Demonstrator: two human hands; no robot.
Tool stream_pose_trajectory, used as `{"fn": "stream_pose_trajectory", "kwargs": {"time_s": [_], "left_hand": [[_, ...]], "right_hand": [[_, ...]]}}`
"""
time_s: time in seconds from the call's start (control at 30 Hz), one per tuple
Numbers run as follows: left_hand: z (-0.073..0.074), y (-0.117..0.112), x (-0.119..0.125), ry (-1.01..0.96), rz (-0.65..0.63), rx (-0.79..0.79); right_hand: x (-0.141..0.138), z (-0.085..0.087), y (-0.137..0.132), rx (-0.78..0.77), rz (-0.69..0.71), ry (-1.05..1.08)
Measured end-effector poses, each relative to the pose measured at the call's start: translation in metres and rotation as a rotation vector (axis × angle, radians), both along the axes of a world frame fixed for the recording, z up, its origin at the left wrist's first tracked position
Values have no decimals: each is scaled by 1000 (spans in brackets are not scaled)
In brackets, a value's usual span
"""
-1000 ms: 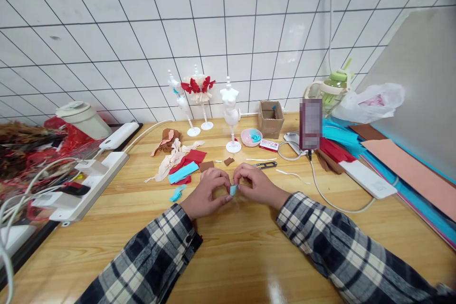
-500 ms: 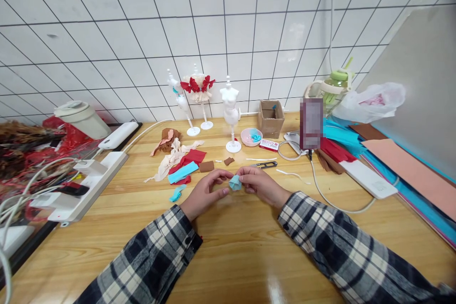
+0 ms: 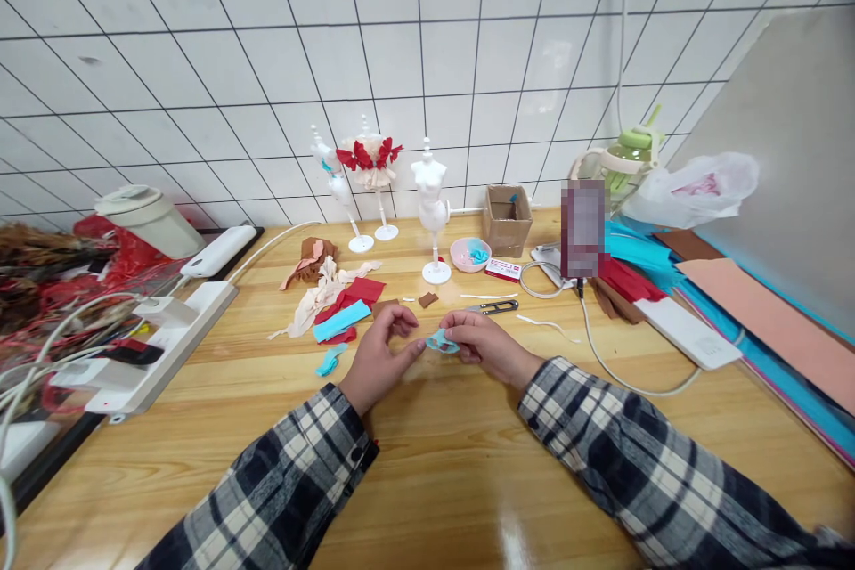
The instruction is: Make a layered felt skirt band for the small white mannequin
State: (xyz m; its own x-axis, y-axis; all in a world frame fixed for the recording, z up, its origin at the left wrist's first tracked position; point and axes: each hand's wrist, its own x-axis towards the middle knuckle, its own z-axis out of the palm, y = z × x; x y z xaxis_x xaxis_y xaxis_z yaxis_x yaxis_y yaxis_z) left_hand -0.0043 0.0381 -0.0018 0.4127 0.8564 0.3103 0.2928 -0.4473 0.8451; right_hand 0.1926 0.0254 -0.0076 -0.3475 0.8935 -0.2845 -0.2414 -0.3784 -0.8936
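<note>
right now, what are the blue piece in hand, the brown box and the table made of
Blue piece: matte crepe paper or thin cloth, given its soft, curled edges. Brown box: dull cardboard, likely, by its plain thin walls. Table: glossy wood or laminate; grain and glare.

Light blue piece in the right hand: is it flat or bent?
Bent: the light blue piece in the right hand shows curved edges around gaps.
</note>
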Motion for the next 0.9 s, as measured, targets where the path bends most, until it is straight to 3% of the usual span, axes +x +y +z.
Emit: {"fn": "stream_pose_trajectory", "kwargs": {"time_s": [0.1,0.17,0.3,0.4,0.57,0.9], "left_hand": [[8,-4,-4,157,-33,389],[11,-5,-4,266,-63,513],[8,-7,0,359,4,677],[8,-8,2,401,33,697],[11,-7,3,424,-28,672],[10,-7,3,235,-56,762]], "right_hand": [[1,0,0,-11,-4,40],[1,-1,0,-9,-1,50],[0,0,-1,17,6,27],[-2,2,-2,23,3,-12],[-2,4,-2,22,10,-12],[2,0,-1,1,21,7]]}}
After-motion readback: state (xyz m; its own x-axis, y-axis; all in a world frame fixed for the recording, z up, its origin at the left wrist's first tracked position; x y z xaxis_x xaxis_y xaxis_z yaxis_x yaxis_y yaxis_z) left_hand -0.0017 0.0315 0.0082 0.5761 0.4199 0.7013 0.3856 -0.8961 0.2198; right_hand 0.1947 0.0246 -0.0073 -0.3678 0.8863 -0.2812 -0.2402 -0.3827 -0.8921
